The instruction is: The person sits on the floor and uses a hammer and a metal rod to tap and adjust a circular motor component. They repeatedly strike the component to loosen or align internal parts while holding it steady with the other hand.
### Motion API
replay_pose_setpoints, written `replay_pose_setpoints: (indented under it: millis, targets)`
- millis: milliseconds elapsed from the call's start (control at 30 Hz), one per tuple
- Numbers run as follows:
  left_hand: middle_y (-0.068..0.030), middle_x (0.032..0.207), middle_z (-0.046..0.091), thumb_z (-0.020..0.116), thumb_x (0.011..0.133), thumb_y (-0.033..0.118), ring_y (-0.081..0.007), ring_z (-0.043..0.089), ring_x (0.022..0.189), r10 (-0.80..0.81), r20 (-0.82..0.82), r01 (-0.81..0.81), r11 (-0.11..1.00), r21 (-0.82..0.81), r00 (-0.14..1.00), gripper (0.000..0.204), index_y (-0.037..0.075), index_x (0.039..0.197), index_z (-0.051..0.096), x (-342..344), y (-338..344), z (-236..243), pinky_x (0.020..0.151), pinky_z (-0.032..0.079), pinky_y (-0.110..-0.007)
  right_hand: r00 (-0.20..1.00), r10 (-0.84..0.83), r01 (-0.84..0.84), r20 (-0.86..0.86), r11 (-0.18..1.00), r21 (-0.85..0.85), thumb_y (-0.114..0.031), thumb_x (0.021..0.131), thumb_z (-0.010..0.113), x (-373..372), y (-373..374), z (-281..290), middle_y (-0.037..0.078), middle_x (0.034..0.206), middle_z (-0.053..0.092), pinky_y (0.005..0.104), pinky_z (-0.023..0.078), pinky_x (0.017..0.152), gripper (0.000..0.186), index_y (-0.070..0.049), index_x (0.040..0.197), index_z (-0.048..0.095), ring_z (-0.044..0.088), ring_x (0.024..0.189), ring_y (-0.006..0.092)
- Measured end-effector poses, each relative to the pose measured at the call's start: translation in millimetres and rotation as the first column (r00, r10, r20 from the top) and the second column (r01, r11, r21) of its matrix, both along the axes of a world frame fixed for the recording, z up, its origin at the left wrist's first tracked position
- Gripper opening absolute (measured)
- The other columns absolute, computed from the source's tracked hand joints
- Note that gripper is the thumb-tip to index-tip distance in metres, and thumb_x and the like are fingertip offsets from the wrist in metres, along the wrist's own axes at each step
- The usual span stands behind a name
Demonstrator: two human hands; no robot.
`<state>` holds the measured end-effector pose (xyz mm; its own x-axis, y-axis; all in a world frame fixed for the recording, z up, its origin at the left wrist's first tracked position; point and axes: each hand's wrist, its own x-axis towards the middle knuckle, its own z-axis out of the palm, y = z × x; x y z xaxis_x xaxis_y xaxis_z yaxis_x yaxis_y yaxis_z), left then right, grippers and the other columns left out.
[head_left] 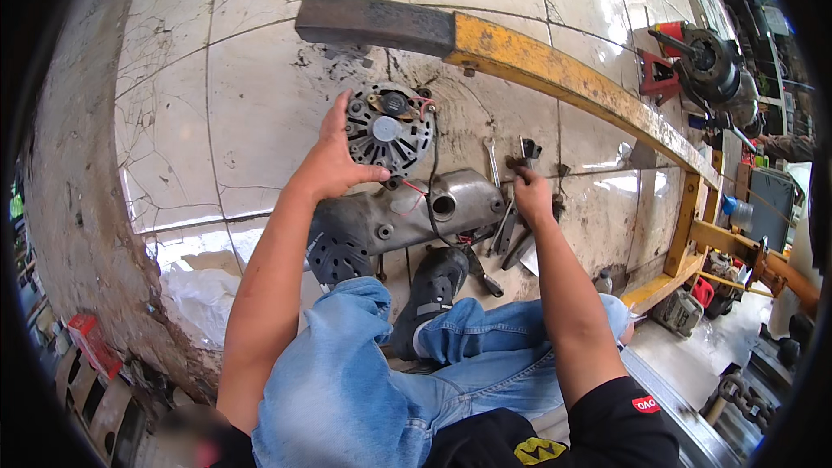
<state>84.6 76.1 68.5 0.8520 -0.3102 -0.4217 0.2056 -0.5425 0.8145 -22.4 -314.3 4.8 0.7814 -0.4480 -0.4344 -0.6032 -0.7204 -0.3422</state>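
Alternator (386, 127) left of wrench (493, 161), behind casing (390, 211), before beam (542, 61)

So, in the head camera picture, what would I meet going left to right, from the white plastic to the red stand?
White plastic, left hand, round metal part, wrench, right hand, red stand.

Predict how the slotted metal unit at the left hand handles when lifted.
Slotted metal unit: probably heavy for its size, given metal housing. Body likely stiff, but the thin red wire at its lower edge looks floppy. Round outline could let it roll on its rim.
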Motion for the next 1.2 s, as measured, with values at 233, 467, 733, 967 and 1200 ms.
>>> replay_pose_setpoints:
  millis: [233,467,733,967,1200]
  targets:
    - [-0.023,0.162,0.022,0.098,0.056,0.022,-0.037,0.026,0.15,0.014,0.034,-0.012,0.999,-0.052,0.999,0.139,0.014,0.161,0.006,0,1,-8,0.124,0.024,-0.042,0.966,-0.255,0.256,0.03,0.944,-0.207,-0.019,0.083,0.064,0,-75,4,0.022,0.098,0.074,0.0405,0.055,0.085,0.03,-0.001,0.104,0.073,0.071,0.094,0.0362]
    - [-0.0226,0.162,0.024,0.098,0.055,0.022,-0.0366,0.026,0.15,0.033,0.007,-0.032,0.995,-0.093,0.999,0.141,0.015,0.161,0.006,-1,0,-12,0.123,0.024,-0.044,0.965,-0.18,0.159,-0.191,0.98,-0.121,-0.019,0.078,0.063,-34,-71,-16,0.024,0.102,0.073,0.042,0.055,0.087,0.037,-0.003,0.109,0.073,0.071,0.097,0.0381]
    - [-0.0212,0.164,0.019,0.098,0.055,0.024,-0.0365,0.023,0.151,0.03,0.036,-0.028,0.998,-0.065,0.999,0.141,0.014,0.161,0.006,-3,-1,-13,0.124,0.024,-0.043,0.918,0.026,-0.075,-0.397,0.991,-0.109,-0.032,0.075,0.071,-29,-47,-16,0.026,0.119,0.068,0.0445,0.051,0.098,0.067,-0.003,0.134,0.058,0.065,0.114,0.0405]
    - [-0.0258,0.162,0.018,0.099,0.054,0.028,-0.0393,0.027,0.149,-0.007,-0.011,0.007,1.0,0.011,1.0,0.139,0.007,0.159,0.01,7,-4,4,0.123,0.028,-0.042,0.952,0.077,-0.099,-0.296,0.993,-0.059,-0.034,0.083,0.053,3,-78,54,0.027,0.104,0.07,0.044,0.052,0.088,0.058,0.002,0.127,0.061,0.068,0.098,0.0393]
    - [-0.0271,0.16,0.019,0.099,0.056,0.032,-0.0398,0.028,0.148,-0.036,-0.057,0.036,0.999,0.004,0.998,0.144,0.007,0.158,0.001,8,-2,-2,0.121,0.032,-0.043,0.888,0.39,-0.327,-0.243,0.908,0.263,-0.025,0.081,0.072,51,38,243,0.016,0.095,0.067,0.0389,0.053,0.067,0.065,-0.008,0.141,0.051,0.066,0.07,0.0259]
